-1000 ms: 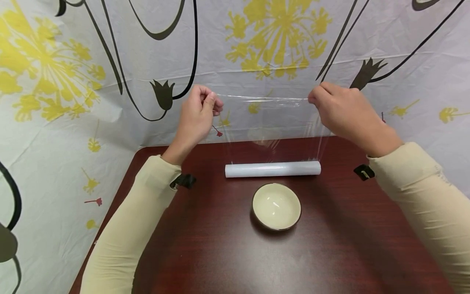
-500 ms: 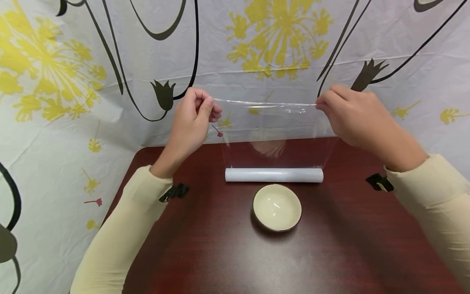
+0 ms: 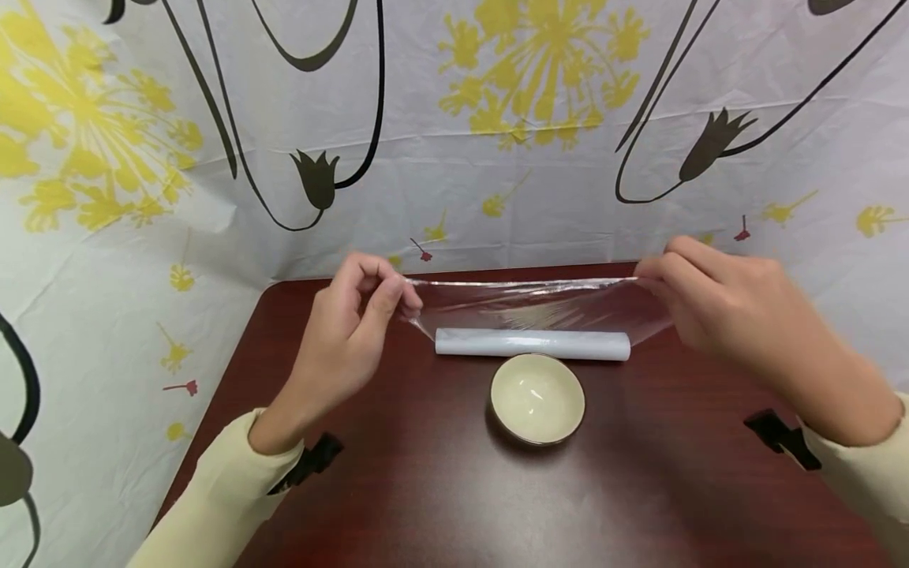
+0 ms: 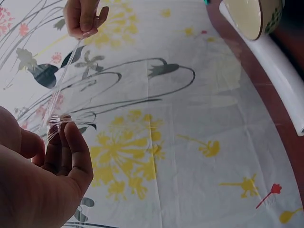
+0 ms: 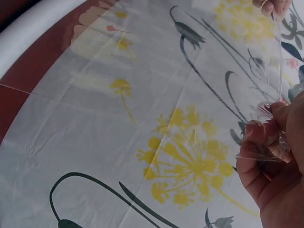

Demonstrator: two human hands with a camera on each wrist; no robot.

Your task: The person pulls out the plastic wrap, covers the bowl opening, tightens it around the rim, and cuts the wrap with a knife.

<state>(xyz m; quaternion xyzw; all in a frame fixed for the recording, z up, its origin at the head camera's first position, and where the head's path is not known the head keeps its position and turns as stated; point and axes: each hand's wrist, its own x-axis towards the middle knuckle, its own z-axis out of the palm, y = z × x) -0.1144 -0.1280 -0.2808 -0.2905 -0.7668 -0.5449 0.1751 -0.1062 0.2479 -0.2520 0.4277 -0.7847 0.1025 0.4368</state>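
Stretched between my two hands is a sheet of clear plastic wrap (image 3: 529, 304), running down to a white roll (image 3: 533, 344) on the table. At its left corner my left hand (image 3: 348, 331) pinches the edge between thumb and fingers. My right hand (image 3: 738, 315) pinches the opposite corner, with film bunched at the fingertips in the right wrist view. Just in front of the roll stands a cream bowl (image 3: 537, 399) with a dark rim, upright, nothing inside. The left wrist view shows the bowl's patterned outside (image 4: 273, 21) beside the roll.
The dark red wooden table (image 3: 454, 489) ends at a back edge behind the roll. A white cloth (image 3: 454, 221) with yellow and dark flower prints hangs behind and to the left. Dark straps (image 3: 781, 438) sit at both cuffs.
Both hands have come down and toward me, and slightly apart, lowering the film's held edge close above the roll. The roll has shifted toward the bowl, which stays put.
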